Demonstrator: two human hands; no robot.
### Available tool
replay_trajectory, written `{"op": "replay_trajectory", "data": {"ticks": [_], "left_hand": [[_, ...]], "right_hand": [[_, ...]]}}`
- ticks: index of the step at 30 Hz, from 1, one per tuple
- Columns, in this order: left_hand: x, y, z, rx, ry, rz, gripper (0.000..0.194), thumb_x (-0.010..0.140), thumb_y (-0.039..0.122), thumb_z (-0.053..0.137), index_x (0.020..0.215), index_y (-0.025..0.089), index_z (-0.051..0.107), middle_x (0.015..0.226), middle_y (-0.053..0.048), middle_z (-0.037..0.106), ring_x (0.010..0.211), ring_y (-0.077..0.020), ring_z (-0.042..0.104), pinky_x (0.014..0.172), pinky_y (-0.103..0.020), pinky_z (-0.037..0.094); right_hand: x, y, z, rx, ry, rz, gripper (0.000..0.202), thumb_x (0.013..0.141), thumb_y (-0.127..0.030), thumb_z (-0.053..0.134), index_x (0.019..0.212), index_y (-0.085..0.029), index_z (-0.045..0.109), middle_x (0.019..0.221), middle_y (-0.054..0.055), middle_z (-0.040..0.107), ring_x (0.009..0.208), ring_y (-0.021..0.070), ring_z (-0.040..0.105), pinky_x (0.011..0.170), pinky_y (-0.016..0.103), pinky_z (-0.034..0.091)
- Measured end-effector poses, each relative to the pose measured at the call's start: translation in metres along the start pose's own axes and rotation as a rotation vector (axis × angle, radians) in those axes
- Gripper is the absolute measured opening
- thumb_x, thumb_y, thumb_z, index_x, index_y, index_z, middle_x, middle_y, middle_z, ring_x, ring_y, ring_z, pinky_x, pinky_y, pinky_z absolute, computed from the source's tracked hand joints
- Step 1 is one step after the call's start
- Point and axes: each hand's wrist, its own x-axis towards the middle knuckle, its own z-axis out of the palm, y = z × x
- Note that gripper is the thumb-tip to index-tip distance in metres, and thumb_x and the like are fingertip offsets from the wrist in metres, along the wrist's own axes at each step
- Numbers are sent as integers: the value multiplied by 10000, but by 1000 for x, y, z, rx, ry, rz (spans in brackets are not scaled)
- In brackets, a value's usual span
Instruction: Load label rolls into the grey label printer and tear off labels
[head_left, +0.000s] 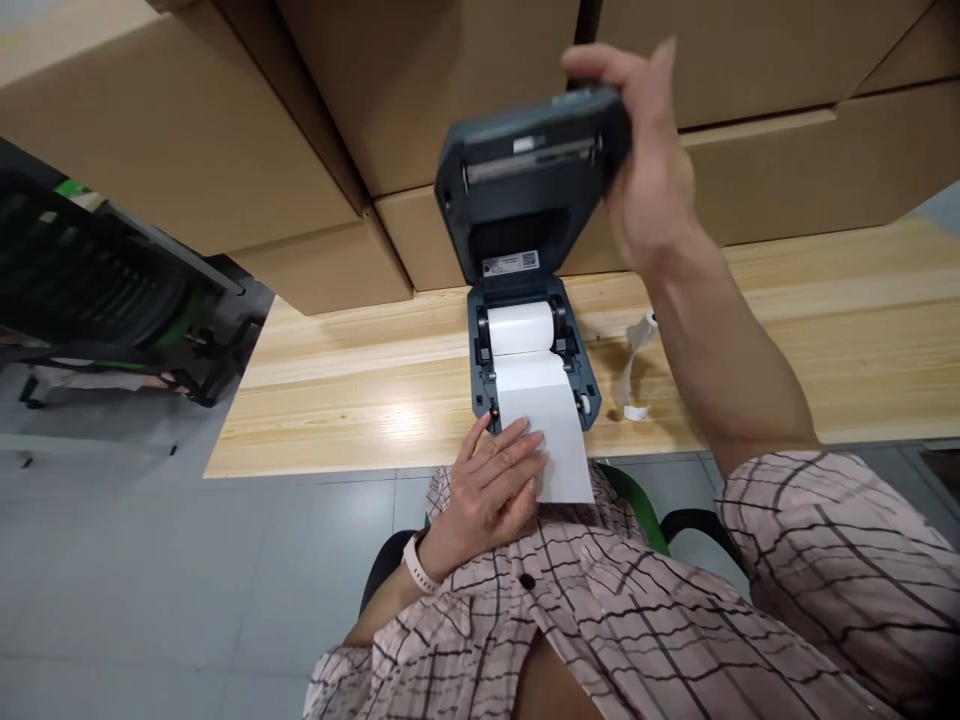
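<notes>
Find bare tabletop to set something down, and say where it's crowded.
Bare wooden tabletop lies left of the label printer, between cardboard boxes and its front edge; another patch lies beyond the right forearm. It's crowded around the printer: left hand on the white paper, right hand on the raised lid, curled paper strip to the right.

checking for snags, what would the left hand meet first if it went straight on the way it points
The left hand seems to touch the white paper; beyond that, it would probably meet the printer base at its front right corner, near the white knob, though depth is hard to judge.
</notes>
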Motion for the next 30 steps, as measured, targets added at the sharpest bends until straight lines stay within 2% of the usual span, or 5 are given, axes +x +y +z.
{"op": "replay_trajectory", "data": {"ticks": [4,7,10,16,30], "left_hand": [[-4,-1,3,-91,369,-51,429,1042,170,511,1373,360,705,1096,8,842,1049,-213,825,955,-477,686],[13,-9,7,26,648,-220,416,1105,330,449,1476,396,624,1404,-14,733,1378,-244,682,1128,-506,610],[36,-28,11,-57,485,-511,582,1114,537,423,1673,388,356,1777,-31,372,1680,-293,326,1347,-537,383],[45,-57,21,-501,156,-759,843,1056,641,542,1734,382,113,1834,-76,251,1681,-321,324,1343,-511,395],[44,-41,22,-521,245,-746,806,999,611,636,1686,358,298,1791,-65,350,1672,-320,324,1351,-488,355]], "right_hand": [[-106,-50,-3,-35,30,-175,747,1132,-665,136,1428,-209,649,1433,67,718,1442,255,616,1245,468,495],[-166,-62,8,-178,-1,-159,692,1144,-588,106,1371,-292,689,1415,42,735,1460,274,616,1235,574,494],[-197,-58,22,-250,-7,-47,719,1123,-570,86,1411,-316,694,1418,58,738,1467,303,612,1206,605,499],[-211,-51,29,-222,74,-62,614,1125,-447,159,1432,-329,678,1397,33,753,1446,280,623,1209,586,496],[-240,-34,47,-248,111,32,702,1090,-386,40,1450,-389,642,1361,8,742,1476,319,583,1209,665,481]]}}
